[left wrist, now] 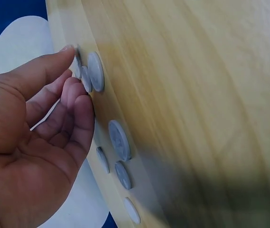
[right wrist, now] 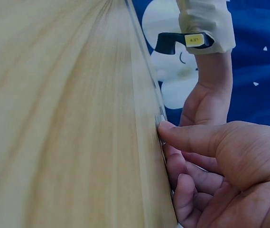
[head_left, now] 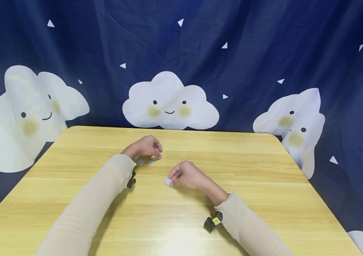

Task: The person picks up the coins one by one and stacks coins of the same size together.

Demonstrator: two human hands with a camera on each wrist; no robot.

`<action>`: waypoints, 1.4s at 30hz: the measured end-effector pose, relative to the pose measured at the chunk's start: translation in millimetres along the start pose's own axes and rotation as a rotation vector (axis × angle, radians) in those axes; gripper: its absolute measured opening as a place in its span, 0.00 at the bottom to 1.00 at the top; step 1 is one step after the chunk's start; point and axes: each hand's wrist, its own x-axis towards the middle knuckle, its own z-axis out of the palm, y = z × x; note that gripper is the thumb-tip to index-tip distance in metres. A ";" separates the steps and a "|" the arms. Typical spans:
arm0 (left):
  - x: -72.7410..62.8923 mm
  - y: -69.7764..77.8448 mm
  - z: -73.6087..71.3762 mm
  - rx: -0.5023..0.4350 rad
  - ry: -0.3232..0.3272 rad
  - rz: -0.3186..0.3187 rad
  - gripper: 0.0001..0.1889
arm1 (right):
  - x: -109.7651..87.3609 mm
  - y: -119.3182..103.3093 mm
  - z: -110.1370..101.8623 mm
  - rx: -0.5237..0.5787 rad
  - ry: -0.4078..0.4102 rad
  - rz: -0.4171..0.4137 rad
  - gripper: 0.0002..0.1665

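Note:
Small, round, silvery coins lie flat on the wooden table. My left hand [head_left: 146, 145] is at the far side of the table, thumb and fingers bent together at the edge of a coin [head_left: 160, 155]. Beside and below those fingertips lie several more coins, among them one larger coin [left wrist: 119, 140] and a coin [left wrist: 96, 71] close to the thumb. Nearer to me and to the right, my right hand [head_left: 187, 175] pinches a single coin [head_left: 167, 181] at the tabletop. In the right wrist view, the thumb covers most of that coin [right wrist: 159, 119].
The light wooden table [head_left: 248, 170] has rounded far corners. Behind it hangs a dark blue curtain [head_left: 104, 35] with smiling white clouds. Black devices are strapped at both wrists, one [head_left: 212, 222] at the right sleeve and one [head_left: 131, 180] at the left.

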 end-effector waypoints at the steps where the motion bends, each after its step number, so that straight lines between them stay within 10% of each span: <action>1: -0.8 0.0 -0.1 -0.006 -0.009 0.000 0.11 | 0.0 0.0 0.1 0.001 -0.002 0.000 0.08; 32: 0.4 -6.4 6.0 -0.089 -0.018 0.015 0.09 | 0.5 -0.6 2.0 -0.011 0.001 -0.002 0.08; 42: 0.5 -12.8 9.5 -0.327 -0.002 0.050 0.06 | 0.4 0.2 0.8 -0.028 0.006 -0.014 0.08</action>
